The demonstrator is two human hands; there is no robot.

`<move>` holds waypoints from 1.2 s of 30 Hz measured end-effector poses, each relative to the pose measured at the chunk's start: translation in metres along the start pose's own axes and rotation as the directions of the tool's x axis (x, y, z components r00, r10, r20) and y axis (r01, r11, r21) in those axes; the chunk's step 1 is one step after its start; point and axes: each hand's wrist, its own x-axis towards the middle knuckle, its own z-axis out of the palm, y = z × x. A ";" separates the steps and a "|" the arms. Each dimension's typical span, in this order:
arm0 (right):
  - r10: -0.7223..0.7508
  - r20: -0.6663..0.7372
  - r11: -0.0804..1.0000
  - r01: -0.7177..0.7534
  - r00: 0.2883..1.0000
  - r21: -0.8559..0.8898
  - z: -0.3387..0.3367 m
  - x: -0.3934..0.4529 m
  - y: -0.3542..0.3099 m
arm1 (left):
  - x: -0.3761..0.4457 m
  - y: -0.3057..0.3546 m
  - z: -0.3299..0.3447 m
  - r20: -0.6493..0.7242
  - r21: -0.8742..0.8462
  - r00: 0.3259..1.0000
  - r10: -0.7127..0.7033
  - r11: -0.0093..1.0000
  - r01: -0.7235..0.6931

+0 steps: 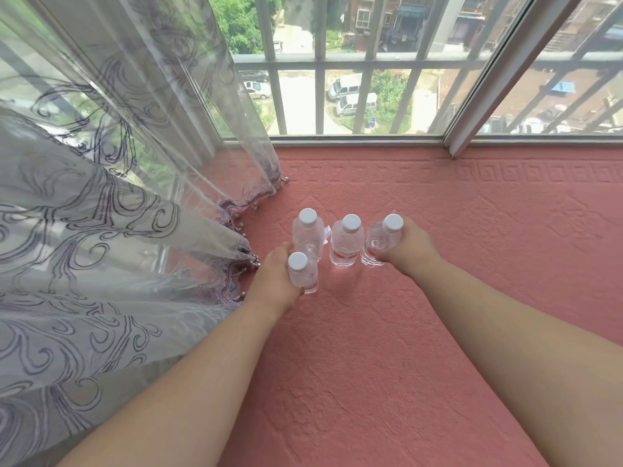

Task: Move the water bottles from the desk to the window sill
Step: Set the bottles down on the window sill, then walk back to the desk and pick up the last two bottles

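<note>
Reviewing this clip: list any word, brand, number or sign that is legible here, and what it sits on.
No text can be read.
Middle bottle: red and white label band, print too blurred.
Bottle in the right hand: a red strip of label shows, unreadable.
Blue sign outside, down by the vans: too small.

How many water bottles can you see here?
4, all upright on the pink sill: one in the left hand, one in the right hand, two standing free between.
</note>
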 end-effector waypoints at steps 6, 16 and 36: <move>0.051 0.034 0.999 -0.051 0.998 -0.007 -0.015 -0.023 -0.004 | -0.014 0.003 -0.009 0.007 0.022 0.997 -0.082 0.996 0.081; 0.027 0.076 0.987 -0.015 0.997 -0.160 -0.087 -0.145 -0.047 | -0.107 0.092 -0.072 0.026 0.180 1.000 0.010 0.984 -0.014; -0.236 -0.259 0.932 0.143 0.937 -0.333 -0.278 -0.425 -0.110 | -0.332 0.304 -0.164 0.009 0.507 0.917 0.398 0.789 -0.347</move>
